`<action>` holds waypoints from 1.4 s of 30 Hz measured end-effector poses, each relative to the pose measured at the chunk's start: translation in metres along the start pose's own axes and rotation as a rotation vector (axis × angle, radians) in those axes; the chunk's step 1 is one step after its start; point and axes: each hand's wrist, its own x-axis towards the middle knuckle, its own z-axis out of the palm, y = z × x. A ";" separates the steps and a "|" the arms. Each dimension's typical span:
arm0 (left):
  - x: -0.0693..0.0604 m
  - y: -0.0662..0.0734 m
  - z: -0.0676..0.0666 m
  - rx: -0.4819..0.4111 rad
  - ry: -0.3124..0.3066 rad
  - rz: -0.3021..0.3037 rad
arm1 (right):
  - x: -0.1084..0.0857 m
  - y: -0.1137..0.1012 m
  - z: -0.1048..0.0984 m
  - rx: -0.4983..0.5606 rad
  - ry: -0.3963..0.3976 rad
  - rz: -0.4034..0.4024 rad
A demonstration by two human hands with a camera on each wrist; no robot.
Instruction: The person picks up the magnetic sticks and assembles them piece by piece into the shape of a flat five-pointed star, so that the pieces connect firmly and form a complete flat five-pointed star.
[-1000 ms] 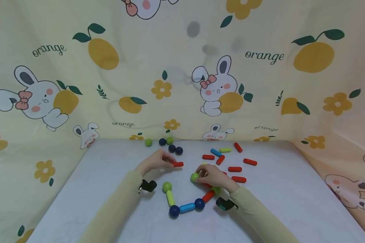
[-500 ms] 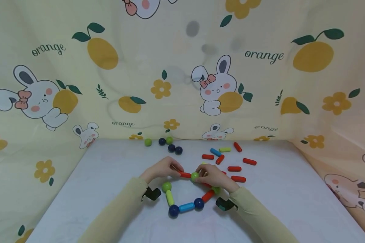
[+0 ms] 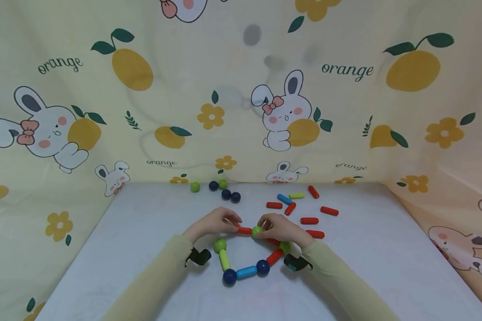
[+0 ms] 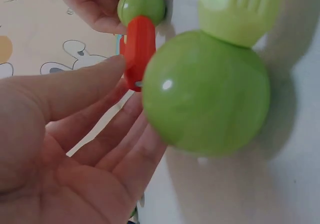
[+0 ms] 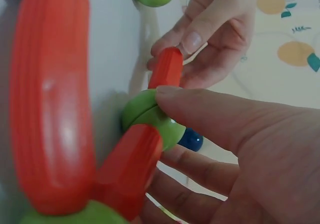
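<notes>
Near the middle of the white tabletop [image 3: 201, 305], the left hand [image 3: 216, 221] pinches a red plastic rod [image 3: 245, 230] by its nine o'clock end, leaving the other against a glossy green plastic ball [image 3: 257, 232], which the right hand [image 3: 283, 229] pinches, apparently for steadiness.

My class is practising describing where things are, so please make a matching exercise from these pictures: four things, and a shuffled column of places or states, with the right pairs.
Column one
1. Left hand
2. Right hand
3. Blue rod nearest the camera
4. Light green rod nearest the camera

Column two
A. Holds a green ball
B. Between another green ball and a dark blue ball
C. Pinches a red rod
D. Between two dark blue balls

Right pairs: 1-C, 2-A, 3-D, 4-B
</notes>
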 end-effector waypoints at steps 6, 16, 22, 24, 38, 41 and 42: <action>-0.024 0.005 -0.004 0.062 0.099 -0.202 | 0.005 -0.008 -0.003 -0.032 -0.035 0.011; -0.082 0.013 0.029 0.177 0.162 -0.441 | 0.016 -0.010 -0.002 -0.065 -0.102 -0.094; -0.079 0.012 0.040 0.189 0.173 -0.416 | 0.021 -0.015 -0.001 -0.082 -0.108 -0.140; -0.077 0.012 0.039 0.187 0.184 -0.395 | 0.022 -0.015 0.000 -0.088 -0.101 -0.144; -0.052 -0.001 0.011 0.190 0.206 -0.192 | 0.008 -0.020 0.001 -0.103 -0.021 0.060; -0.044 -0.004 0.006 0.219 0.151 -0.116 | 0.004 -0.018 0.000 -0.108 -0.010 0.096; -0.042 -0.005 0.004 0.229 0.128 -0.097 | 0.002 -0.017 0.000 -0.103 -0.010 0.108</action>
